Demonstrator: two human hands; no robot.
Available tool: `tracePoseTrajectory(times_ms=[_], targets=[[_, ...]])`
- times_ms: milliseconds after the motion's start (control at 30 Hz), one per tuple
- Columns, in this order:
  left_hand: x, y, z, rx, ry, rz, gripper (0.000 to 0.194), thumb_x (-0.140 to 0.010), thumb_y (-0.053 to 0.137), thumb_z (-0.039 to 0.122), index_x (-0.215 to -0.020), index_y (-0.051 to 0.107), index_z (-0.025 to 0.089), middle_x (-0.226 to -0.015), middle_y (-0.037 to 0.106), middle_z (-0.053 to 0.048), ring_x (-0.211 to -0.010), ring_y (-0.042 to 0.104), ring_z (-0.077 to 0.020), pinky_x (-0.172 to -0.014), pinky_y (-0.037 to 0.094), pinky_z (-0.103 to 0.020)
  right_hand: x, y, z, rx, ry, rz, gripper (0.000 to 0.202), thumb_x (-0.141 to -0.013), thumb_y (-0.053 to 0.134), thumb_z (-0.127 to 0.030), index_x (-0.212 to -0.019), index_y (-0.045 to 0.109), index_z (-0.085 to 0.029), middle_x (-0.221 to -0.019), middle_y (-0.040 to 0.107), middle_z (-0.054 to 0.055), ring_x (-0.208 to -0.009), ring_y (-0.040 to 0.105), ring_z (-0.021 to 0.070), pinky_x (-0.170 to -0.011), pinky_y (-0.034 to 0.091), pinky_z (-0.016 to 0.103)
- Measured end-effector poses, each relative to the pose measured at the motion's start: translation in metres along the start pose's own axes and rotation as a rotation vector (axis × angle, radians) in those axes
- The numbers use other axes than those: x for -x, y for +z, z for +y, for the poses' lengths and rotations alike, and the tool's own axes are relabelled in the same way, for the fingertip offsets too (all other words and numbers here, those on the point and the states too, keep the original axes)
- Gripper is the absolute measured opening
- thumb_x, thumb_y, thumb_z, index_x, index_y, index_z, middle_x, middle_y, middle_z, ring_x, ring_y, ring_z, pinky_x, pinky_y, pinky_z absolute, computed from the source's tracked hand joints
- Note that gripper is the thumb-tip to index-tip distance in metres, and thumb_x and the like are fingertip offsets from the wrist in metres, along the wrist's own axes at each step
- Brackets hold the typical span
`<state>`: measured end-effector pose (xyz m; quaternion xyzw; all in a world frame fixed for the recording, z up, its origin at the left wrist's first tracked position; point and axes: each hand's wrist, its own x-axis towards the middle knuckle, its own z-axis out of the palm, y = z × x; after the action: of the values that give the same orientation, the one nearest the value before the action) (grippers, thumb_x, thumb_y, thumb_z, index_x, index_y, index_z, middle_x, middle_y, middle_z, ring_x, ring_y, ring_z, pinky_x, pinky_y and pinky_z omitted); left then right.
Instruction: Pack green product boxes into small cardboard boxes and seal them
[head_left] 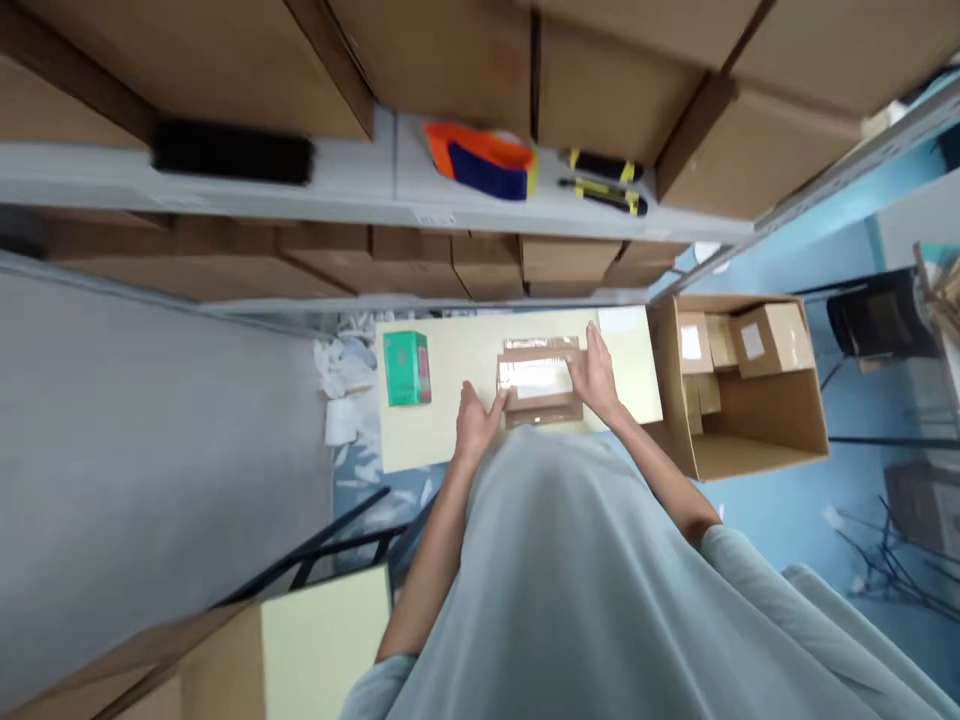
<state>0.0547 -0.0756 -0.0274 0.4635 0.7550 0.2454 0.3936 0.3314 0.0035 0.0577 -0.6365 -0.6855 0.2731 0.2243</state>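
A small brown cardboard box lies on the pale yellow table in front of me, with shiny tape along its far and near sides. On its top is a white label. My left hand is at the box's left side, its thumb touching the label's near left corner and its fingers stretched out beyond the box. At the right end, my right hand rests its thumb by the label's edge, with its long fingers extended away from me. Neither hand is wrapped around the box.
A green box stands on the table's left part. To the right, a large open carton holds several small labelled boxes. Overhead, a shelf carries cartons, an orange and blue tape roll and cutter knives. Crumpled paper lies left.
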Motion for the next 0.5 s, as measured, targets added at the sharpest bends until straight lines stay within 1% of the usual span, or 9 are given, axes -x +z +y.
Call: tracePoseTrajectory(times_ms=[33,100,167,200,233,300,367,433,500], targets=[[0.004,0.008,0.002,0.015,-0.009,-0.007,0.111,-0.098,0.068,0.078,-0.174,0.039,0.003,-0.18,0.043,-0.034,-0.172,0.039,-0.0465,-0.143,0.032,-0.057,0.023,0.012,0.007,-0.006,0.098,-0.022,0.097,-0.114,0.048,-0.069,-0.184,0.019,-0.008,-0.191,0.024,0.028,-0.181,0.018,0.0407,-0.145,0.025,0.067],[0.007,0.025,0.014,0.036,-0.011,-0.04,0.107,-0.097,0.072,0.075,-0.174,0.041,0.007,-0.178,0.048,-0.031,-0.171,0.041,-0.0449,-0.141,0.036,-0.056,0.049,0.035,0.018,-0.011,0.286,-0.04,0.118,-0.107,0.057,-0.078,-0.182,0.012,0.001,-0.19,0.015,0.035,-0.182,0.013,0.0454,-0.144,0.023,0.068],[0.005,0.04,0.029,0.036,-0.03,-0.067,0.106,-0.094,0.079,0.073,-0.171,0.043,0.01,-0.174,0.053,-0.029,-0.168,0.046,-0.0448,-0.137,0.041,-0.055,0.054,0.053,0.027,-0.036,0.437,-0.043,0.134,-0.1,0.065,-0.086,-0.18,0.008,0.006,-0.188,0.014,0.041,-0.18,0.015,0.048,-0.143,0.026,0.066],[0.003,0.047,0.037,0.026,-0.053,-0.068,0.106,-0.091,0.082,0.072,-0.169,0.045,0.011,-0.171,0.056,-0.029,-0.166,0.049,-0.0455,-0.135,0.044,-0.055,0.051,0.059,0.031,-0.06,0.499,-0.046,0.138,-0.098,0.068,-0.088,-0.18,0.009,0.006,-0.186,0.019,0.042,-0.179,0.021,0.0484,-0.142,0.03,0.064],[0.0,0.052,0.044,0.007,-0.083,-0.063,0.105,-0.089,0.084,0.071,-0.167,0.046,0.011,-0.169,0.058,-0.029,-0.163,0.052,-0.0467,-0.132,0.046,-0.056,0.046,0.062,0.035,-0.089,0.551,-0.053,0.139,-0.095,0.07,-0.089,-0.18,0.011,0.004,-0.184,0.027,0.041,-0.177,0.029,0.0481,-0.141,0.035,0.062],[-0.006,0.058,0.054,-0.055,-0.159,-0.047,0.104,-0.085,0.088,0.071,-0.161,0.05,0.01,-0.161,0.063,-0.03,-0.154,0.059,-0.0498,-0.126,0.051,-0.059,0.036,0.063,0.045,-0.152,0.606,-0.078,0.132,-0.095,0.072,-0.088,-0.18,0.019,-0.002,-0.176,0.047,0.036,-0.168,0.047,0.0453,-0.136,0.044,0.058],[-0.013,0.059,0.056,-0.129,-0.234,-0.036,0.099,-0.082,0.091,0.07,-0.153,0.056,0.01,-0.149,0.07,-0.031,-0.144,0.066,-0.0519,-0.12,0.054,-0.06,0.031,0.059,0.055,-0.224,0.567,-0.1,0.113,-0.103,0.065,-0.084,-0.178,0.029,-0.008,-0.169,0.059,0.028,-0.159,0.058,0.0391,-0.133,0.048,0.052],[-0.019,0.058,0.051,-0.163,-0.274,-0.032,0.086,-0.082,0.091,0.068,-0.14,0.065,0.01,-0.135,0.077,-0.029,-0.132,0.072,-0.0502,-0.114,0.056,-0.058,0.031,0.053,0.065,-0.302,0.469,-0.11,0.094,-0.113,0.05,-0.077,-0.176,0.036,-0.008,-0.169,0.061,0.025,-0.158,0.059,0.033,-0.135,0.047,0.047],[-0.023,0.055,0.041,-0.11,-0.257,-0.042,0.067,-0.088,0.084,0.067,-0.126,0.073,0.013,-0.123,0.082,-0.023,-0.12,0.076,-0.0436,-0.108,0.059,-0.051,0.032,0.05,0.074,-0.358,0.402,-0.138,0.087,-0.119,0.038,-0.071,-0.177,0.036,-0.006,-0.173,0.058,0.024,-0.163,0.054,0.0297,-0.138,0.042,0.044]])
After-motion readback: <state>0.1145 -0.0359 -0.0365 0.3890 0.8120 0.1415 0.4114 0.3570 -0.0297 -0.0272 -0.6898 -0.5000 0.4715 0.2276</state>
